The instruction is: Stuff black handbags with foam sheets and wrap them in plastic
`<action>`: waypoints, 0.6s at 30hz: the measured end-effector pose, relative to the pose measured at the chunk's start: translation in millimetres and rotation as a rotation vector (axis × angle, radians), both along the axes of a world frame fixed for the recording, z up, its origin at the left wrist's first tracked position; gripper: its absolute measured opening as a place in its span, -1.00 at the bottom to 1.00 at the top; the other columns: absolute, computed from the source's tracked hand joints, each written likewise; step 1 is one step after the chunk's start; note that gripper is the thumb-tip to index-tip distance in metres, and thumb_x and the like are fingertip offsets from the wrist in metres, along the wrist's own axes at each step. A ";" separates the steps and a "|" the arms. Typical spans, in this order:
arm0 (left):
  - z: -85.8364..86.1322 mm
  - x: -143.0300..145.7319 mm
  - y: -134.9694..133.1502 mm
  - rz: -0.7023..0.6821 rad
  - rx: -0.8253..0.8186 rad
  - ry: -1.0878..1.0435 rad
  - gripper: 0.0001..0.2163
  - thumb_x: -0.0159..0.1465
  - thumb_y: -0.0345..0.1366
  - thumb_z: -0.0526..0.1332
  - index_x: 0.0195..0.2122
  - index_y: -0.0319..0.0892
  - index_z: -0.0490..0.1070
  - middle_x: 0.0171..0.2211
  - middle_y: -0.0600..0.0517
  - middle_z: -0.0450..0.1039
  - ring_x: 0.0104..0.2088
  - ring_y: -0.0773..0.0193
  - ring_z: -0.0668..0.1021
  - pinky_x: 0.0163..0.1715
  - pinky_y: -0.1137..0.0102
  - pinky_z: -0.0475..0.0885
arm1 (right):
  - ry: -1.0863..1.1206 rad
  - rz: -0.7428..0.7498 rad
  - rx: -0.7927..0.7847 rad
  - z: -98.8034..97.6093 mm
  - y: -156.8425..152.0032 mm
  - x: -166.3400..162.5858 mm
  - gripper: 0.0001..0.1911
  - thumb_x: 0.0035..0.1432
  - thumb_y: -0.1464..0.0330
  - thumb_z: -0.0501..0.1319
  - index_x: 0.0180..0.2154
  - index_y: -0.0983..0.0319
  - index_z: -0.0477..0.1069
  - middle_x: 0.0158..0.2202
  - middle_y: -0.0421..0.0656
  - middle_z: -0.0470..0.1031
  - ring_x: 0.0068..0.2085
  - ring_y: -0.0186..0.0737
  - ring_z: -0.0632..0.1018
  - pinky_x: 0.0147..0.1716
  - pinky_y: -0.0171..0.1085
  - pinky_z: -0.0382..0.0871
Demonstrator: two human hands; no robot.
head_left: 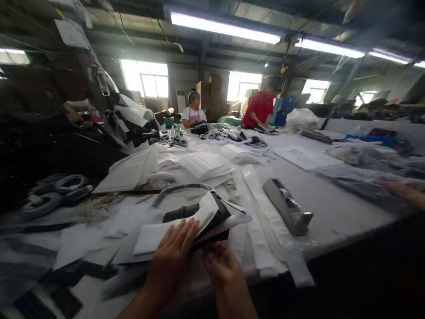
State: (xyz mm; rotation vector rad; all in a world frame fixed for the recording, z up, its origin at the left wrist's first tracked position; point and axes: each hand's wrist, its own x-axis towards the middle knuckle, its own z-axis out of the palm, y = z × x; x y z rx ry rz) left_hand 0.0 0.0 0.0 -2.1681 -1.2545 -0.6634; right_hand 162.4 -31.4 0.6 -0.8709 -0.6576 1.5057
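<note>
Lying on the work table (318, 199) in front of me is a black handbag (221, 212), with a curved handle wrapped in clear or pale film. A folded white sheet of wrapping (156, 235) covers part of it. My left hand (174, 252) rests flat on this sheet, fingers stretched out and close together. At the bag's near lower edge is my right hand (224, 270), thumb and fingers pinched together; whatever they grip is hidden. A grey tape dispenser (287, 206) stands to the right, beside long white strips (265, 221).
White sheets (206, 165) are piled beyond the bag, and wrapped rings (71, 182) lie at left. Another person's hand (401, 190) reaches in from the right over plastic film (358, 177). Two co-workers, one in a red top (259, 108), are across the table.
</note>
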 end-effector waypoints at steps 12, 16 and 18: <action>21.2 -18.4 7.0 0.116 -0.101 -0.225 -0.42 0.30 -0.42 0.09 0.36 -0.13 0.04 0.20 -0.10 0.38 0.13 0.06 0.50 0.07 0.23 0.47 | -1.550 0.103 0.484 0.1 29.5 120.1 -0.53 0.04 0.44 0.38 0.04 0.13 0.52 0.07 -0.06 0.54 0.13 0.13 0.47 0.16 0.03 0.31; 21.9 -17.1 8.4 0.151 -0.129 -0.255 -0.39 0.28 -0.44 0.13 0.35 -0.07 0.04 0.20 -0.08 0.38 0.13 0.06 0.50 0.06 0.25 0.47 | -1.726 0.194 0.494 -11.8 37.4 121.4 -0.78 0.09 0.42 0.39 -0.18 0.09 0.59 -0.14 -0.17 0.61 -0.07 0.00 0.56 -0.02 -0.07 0.40; 21.3 -15.9 8.5 0.147 -0.147 -0.258 -0.37 0.26 -0.46 0.14 0.35 -0.06 0.03 0.21 -0.06 0.37 0.13 0.06 0.50 0.07 0.24 0.46 | -1.718 0.207 0.499 -11.0 42.4 120.9 -0.89 0.18 0.42 0.31 -0.29 0.08 0.59 -0.24 -0.21 0.62 -0.16 -0.06 0.57 -0.07 -0.10 0.39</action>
